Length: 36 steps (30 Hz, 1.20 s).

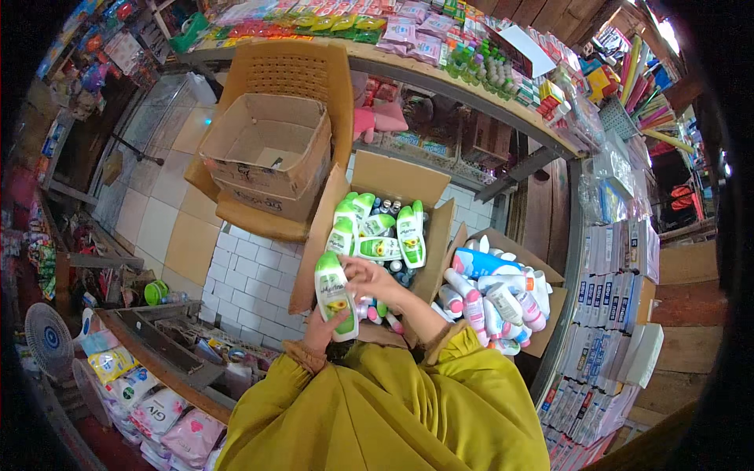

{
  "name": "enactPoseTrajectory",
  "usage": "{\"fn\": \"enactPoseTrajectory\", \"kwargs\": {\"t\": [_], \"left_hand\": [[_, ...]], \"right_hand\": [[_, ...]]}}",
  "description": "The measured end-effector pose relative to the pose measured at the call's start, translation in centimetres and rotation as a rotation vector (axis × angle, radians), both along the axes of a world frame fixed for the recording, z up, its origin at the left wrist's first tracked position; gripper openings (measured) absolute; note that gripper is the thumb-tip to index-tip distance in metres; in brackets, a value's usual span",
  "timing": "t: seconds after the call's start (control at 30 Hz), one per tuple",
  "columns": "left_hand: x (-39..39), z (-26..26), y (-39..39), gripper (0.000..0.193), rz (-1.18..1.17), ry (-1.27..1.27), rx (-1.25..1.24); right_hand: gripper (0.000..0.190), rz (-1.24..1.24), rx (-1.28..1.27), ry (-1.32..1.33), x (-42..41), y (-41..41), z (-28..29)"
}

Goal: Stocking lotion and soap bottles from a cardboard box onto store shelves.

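My left hand (321,331) grips the lower part of a white and green Marina lotion bottle (334,296), which is upright with its green cap up and an avocado on its label. Beside the bottle's upper half, my right hand (372,280) has its fingers apart and holds nothing; whether its fingertips touch the bottle is hard to tell. Both hands are over the near side of an open cardboard box (437,250). Inside lie several matching bottles (377,248), with dark-capped bottles (387,207) and pink-capped ones between and below them.
To the right, a second carton (545,329) is heaped with white, pink and blue bottles (492,294). An open cardboard box (268,176) rests on a tan plastic chair (288,59). Goods line a counter (424,62) ahead; stacked books (601,306) stand at right.
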State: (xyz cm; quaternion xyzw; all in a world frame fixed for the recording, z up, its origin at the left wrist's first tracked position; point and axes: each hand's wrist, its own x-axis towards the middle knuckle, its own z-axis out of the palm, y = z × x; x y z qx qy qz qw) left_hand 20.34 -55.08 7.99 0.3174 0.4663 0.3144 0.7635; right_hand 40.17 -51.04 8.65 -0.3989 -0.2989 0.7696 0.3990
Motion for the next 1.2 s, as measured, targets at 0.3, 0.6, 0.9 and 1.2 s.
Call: {"fn": "enactPoseTrajectory", "kwargs": {"t": [0.3,0.6,0.9,1.2], "left_hand": [[-4.1,0.9,-3.4,0.035,0.079,0.145,-0.157],[-4.9,0.8,-3.5,0.03,0.2,-0.03,-0.21],[3.2,4.0,-1.0,0.039,-0.217,-0.29,-0.067],[20.5,10.4,-11.7,0.058,-1.228,-0.643,-0.193]], "right_hand": [[0.062,-0.479,0.028,-0.923,-3.2,7.0,-14.4],[0.053,-0.488,0.024,-0.843,-3.4,6.0,-12.8],[0.051,-0.667,0.302,-0.321,8.1,-8.1,5.6],[0.056,-1.139,0.386,-0.531,12.7,-35.8,18.5]]}}
